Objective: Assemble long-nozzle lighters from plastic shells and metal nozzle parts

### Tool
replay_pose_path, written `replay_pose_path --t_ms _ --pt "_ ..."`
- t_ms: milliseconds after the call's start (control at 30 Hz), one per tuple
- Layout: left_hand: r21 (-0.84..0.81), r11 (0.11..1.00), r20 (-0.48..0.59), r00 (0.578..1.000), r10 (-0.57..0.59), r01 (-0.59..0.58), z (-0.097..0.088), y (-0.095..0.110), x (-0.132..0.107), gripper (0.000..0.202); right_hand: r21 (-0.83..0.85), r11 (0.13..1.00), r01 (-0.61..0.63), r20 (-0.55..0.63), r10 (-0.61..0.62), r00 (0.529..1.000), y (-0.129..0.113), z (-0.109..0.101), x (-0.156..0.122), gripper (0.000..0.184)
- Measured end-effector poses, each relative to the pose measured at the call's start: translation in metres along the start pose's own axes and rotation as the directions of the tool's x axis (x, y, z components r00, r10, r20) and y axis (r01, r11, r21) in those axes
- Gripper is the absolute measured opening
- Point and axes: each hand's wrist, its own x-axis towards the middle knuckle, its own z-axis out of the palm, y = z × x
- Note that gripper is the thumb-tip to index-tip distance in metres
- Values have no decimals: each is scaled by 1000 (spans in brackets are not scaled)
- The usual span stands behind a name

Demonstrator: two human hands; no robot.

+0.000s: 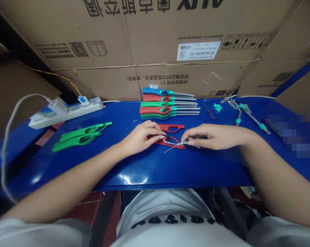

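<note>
On the glossy blue tabletop (144,171), a flat red plastic lighter shell (176,145) lies at centre. At 12 o'clock sits a stack of multicoloured long-nosed plastic lighters (167,104), with a thin-shafted screwdriver (209,111) at 1 o'clock. Two green plastic lighter shells (80,137) lie at 9 o'clock, a white plastic power strip (67,115) at 10 o'clock. Brown cardboard cartons (155,37) stand behind everything.

Big black upside-down AUX on brown cardboard carton (155,34) | 25 on white barcode sticker (198,51) | 谢谢您 printed lower down, flipped too
</note>
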Motion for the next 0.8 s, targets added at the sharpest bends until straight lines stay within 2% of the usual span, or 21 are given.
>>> replay_pose_path --t_ms 200,367,500,633,800 --pt "105 993 90 995 52 -62 5 -9 -3 22 -41 999 31 23 -30 999 10 7 11 34" --pt "94 994 71 997 42 -48 5 -7 -2 21 -72 996 61 -55 -65 996 13 6 12 34" --pt "79 996 64 997 46 -51 6 -4 -3 21 -19 1000 -12 -125 9 992 11 6 9 36" --pt "61 998 55 998 28 -31 8 -3 -4 21 96 992 -84 -121 95 988 11 7 10 31" --pt "60 998 57 998 5 -8 8 -2 -4 20 -10 995 -103 -148 101 984 9 7 13 25"
